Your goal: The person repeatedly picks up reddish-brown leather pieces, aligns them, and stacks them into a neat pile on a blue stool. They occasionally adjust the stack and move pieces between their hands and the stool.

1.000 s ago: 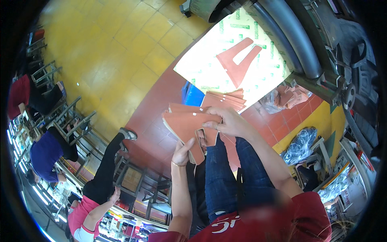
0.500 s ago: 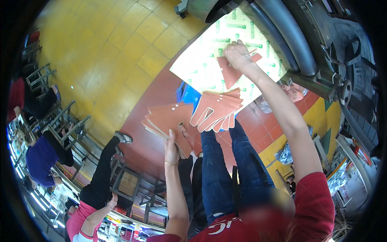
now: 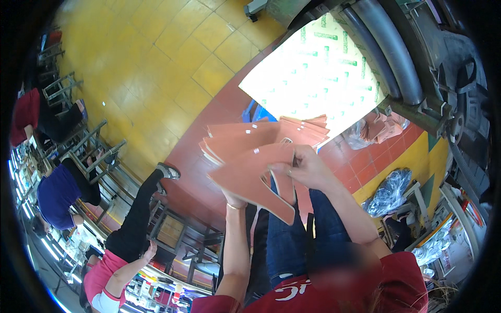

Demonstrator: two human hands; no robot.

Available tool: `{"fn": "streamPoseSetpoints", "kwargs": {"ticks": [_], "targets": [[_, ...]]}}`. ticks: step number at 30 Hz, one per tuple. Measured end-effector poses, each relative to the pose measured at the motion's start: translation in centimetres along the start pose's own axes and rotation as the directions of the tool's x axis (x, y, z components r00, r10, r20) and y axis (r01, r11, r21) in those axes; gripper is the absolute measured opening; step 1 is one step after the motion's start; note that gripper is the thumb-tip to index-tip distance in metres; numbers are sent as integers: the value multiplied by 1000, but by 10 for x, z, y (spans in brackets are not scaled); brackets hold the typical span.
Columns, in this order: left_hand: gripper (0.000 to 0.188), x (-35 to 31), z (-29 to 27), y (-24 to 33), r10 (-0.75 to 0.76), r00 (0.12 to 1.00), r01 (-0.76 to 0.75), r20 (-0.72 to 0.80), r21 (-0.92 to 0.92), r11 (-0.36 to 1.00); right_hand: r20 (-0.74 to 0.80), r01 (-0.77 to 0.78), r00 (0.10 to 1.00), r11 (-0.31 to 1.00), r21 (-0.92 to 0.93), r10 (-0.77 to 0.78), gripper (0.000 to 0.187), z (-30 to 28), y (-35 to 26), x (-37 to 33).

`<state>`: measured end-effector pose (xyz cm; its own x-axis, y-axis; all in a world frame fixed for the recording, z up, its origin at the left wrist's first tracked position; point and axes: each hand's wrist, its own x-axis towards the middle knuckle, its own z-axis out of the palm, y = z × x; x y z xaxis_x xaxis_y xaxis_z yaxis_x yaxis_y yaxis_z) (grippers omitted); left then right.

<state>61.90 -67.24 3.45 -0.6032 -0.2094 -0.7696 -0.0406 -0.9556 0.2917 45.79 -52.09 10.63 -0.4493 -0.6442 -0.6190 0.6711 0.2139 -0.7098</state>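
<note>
My left hand holds a fanned bundle of reddish-brown cut panels, mostly hidden behind the front piece. In my right hand, thumb and fingers pinch the edge of a single panel with a long cut-out slot. That panel is tilted across the front of the bundle, with a pale edge showing. Just beyond the hands, more fanned panels lie at the near edge of a pale yellow board with green print. Small white marks show on several panels.
Dark rollers of a machine border the board on its far right. Below the board is a blue object. Bagged reddish pieces and a clear plastic bundle sit at right. Co-workers and stools are at left.
My right hand has come back from the board toward my left hand and now grips a slotted panel. The panel it handled on the board is gone from there. The view has shifted slightly.
</note>
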Motion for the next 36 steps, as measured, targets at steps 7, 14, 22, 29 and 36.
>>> {"fn": "streamPoseSetpoints", "kwargs": {"ticks": [7,14,22,29,36], "targets": [[51,-12,25,5,62,997,-33,-48,464,885,-283,84,959,981,177,-31,25,15,71,21],[13,-8,1,26,53,997,-1,-59,658,753,-577,-354,687,490,-796,-442,67,-58,138,29],[13,3,5,43,126,992,-90,6,729,679,-931,-396,334,918,3,147,113,-54,239,11],[12,12,18,27,15,999,-45,51,670,741,-950,-666,303,696,-269,-77,135,-8,219,28],[13,28,10,17,31,998,-61,55,717,694,-983,-686,183,716,-132,-6,132,-6,198,52]]}}
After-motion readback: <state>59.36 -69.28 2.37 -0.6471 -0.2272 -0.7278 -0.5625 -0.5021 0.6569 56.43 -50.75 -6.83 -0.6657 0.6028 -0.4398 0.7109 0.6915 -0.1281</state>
